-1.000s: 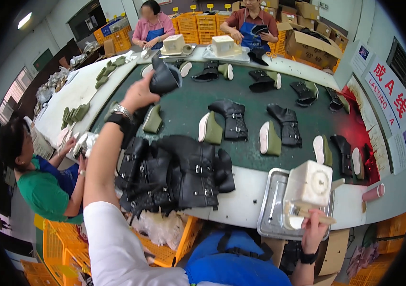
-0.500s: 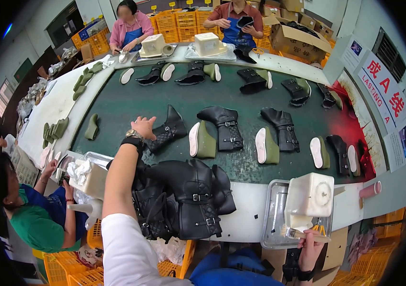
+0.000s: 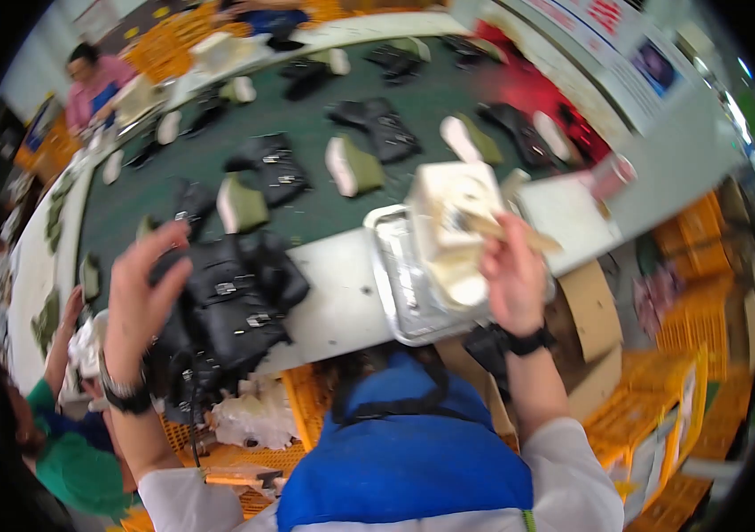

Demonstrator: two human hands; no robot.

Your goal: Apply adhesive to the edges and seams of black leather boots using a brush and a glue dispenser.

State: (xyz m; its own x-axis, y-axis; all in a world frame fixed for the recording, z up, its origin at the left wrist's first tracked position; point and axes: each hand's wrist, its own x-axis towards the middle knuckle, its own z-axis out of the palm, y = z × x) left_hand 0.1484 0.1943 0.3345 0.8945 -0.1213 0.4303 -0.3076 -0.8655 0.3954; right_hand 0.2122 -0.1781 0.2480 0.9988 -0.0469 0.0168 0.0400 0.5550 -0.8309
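Observation:
My left hand (image 3: 147,284) is open with its fingers spread, raised beside a pile of black buckled boot uppers (image 3: 240,288) on the table's near edge. Nothing is in it. My right hand (image 3: 517,279) grips the wooden handle of a brush (image 3: 528,234). The brush's blurred bristles are in front of a cream-coloured, box-shaped container (image 3: 450,184), and whether they touch it I cannot tell. Beneath the container lies a metal tray (image 3: 383,279). Along the green belt (image 3: 293,120) stand black boot uppers, such as this one (image 3: 377,126), beside green lasts with pale soles (image 3: 351,166).
A pink cup (image 3: 613,177) stands at the table's right end. Below are an open cardboard box (image 3: 589,297) and orange crates (image 3: 644,399). A co-worker in green (image 3: 85,461) is close on the left; another in pink (image 3: 102,89) sits across the table.
My left hand has drawn back from a boot upper on the belt. My right hand has lifted the brush from the tray's near end up to the container. The view has swung right and blurred.

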